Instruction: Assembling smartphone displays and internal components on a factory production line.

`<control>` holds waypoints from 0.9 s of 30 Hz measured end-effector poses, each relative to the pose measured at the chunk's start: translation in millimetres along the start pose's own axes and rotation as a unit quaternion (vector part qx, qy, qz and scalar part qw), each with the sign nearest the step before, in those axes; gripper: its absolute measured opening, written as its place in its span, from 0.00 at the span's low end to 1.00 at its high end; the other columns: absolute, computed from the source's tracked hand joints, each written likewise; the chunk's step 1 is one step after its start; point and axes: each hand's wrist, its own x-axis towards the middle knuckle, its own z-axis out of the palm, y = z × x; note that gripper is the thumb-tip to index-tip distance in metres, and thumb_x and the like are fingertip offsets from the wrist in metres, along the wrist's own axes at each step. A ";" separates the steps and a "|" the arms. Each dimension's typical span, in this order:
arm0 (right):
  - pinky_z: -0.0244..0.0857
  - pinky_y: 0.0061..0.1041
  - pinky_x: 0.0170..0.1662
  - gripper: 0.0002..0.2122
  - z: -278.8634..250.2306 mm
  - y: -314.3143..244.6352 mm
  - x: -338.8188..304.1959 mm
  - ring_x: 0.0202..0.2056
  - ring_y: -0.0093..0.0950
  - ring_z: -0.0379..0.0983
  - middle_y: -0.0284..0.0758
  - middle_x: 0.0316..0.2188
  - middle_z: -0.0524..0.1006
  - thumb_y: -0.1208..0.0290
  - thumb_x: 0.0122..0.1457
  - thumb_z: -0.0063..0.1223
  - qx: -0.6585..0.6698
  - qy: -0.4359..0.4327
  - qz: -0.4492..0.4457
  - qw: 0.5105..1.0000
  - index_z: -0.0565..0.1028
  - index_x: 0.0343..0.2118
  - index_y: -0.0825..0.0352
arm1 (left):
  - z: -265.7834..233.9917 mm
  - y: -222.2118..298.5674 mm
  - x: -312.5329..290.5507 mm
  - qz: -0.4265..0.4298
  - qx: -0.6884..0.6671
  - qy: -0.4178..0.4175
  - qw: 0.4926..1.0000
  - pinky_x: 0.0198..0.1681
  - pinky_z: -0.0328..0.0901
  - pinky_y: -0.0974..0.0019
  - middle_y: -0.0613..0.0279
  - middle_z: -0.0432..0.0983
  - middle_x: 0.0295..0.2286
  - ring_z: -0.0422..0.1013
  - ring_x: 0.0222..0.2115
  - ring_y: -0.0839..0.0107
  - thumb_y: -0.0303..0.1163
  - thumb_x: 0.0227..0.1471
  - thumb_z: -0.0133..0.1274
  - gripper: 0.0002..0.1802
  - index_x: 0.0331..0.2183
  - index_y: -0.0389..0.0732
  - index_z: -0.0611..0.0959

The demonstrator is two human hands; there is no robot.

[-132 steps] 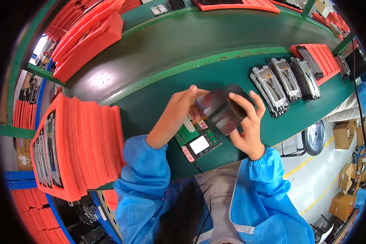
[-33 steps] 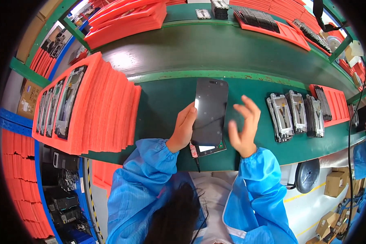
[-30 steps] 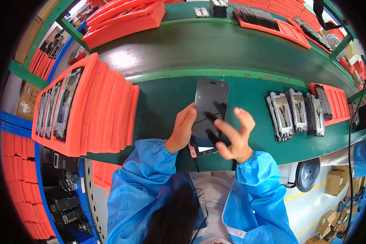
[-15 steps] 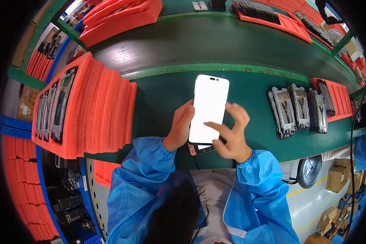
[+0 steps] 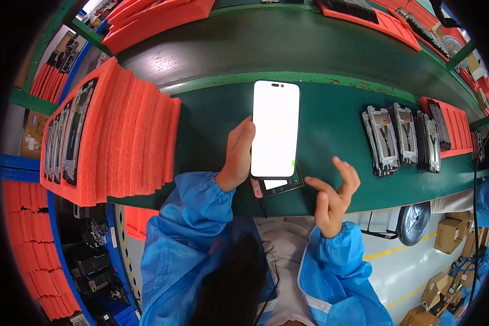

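My left hand grips the left edge of a smartphone, held upright with its screen glowing almost wholly white. A small green patch shows near the screen's lower right corner. Under the phone's lower end lies a dark flat device with a small lit display, a pinkish part at its left and a cable below. My right hand is off the phone, to the right of that device. Its fingers are apart and bent, the index finger pointing toward the device's right edge, and nothing is in it.
Stacked red foam trays holding phone parts stand on the left of the green bench. Several stacks of phone frames sit at the right beside another red tray. A raised shelf runs along the back.
My right hand has pulled away from the phone screen, down and to the right. A green patch now shows on the white screen. The left hand keeps its hold.
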 end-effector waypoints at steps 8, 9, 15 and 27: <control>0.55 0.39 0.56 0.14 -1.7 1.7 2.1 0.56 0.41 0.59 0.45 0.56 0.64 0.68 0.61 0.42 0.057 -0.103 -0.010 0.993 0.83 0.34 0.65 | 0.2 -0.6 -0.1 -0.004 -0.029 -0.017 0.999 0.37 0.67 0.73 0.58 0.77 0.37 0.74 0.34 0.77 0.42 0.65 0.33 0.24 0.48 0.32 0.73; 0.55 0.39 0.56 0.14 -2.0 1.4 1.5 0.56 0.41 0.59 0.45 0.56 0.64 0.68 0.61 0.42 0.058 -0.103 -0.011 0.993 0.83 0.34 0.65 | -1.3 -1.9 -0.7 -0.003 -0.029 -0.016 0.999 0.37 0.67 0.73 0.58 0.77 0.37 0.74 0.34 0.77 0.42 0.65 0.33 0.24 0.48 0.32 0.73; 0.56 0.38 0.56 0.12 -1.4 3.6 -0.3 0.54 0.42 0.61 0.46 0.55 0.65 0.75 0.54 0.48 0.126 -0.042 0.057 0.990 0.81 0.39 0.65 | -4.0 -1.9 -0.1 -0.006 -0.041 -0.006 0.999 0.36 0.66 0.74 0.61 0.77 0.36 0.73 0.33 0.78 0.40 0.64 0.36 0.22 0.46 0.34 0.74; 0.59 0.33 0.56 0.22 5.9 31.6 81.1 0.54 0.41 0.65 0.44 0.54 0.68 0.82 0.52 0.52 0.042 -0.081 -0.072 0.993 0.69 0.53 0.69 | 26.4 14.0 34.8 -0.239 -0.044 -0.170 0.955 0.27 0.65 0.70 0.61 0.77 0.27 0.71 0.24 0.75 0.42 0.63 0.38 0.20 0.40 0.35 0.76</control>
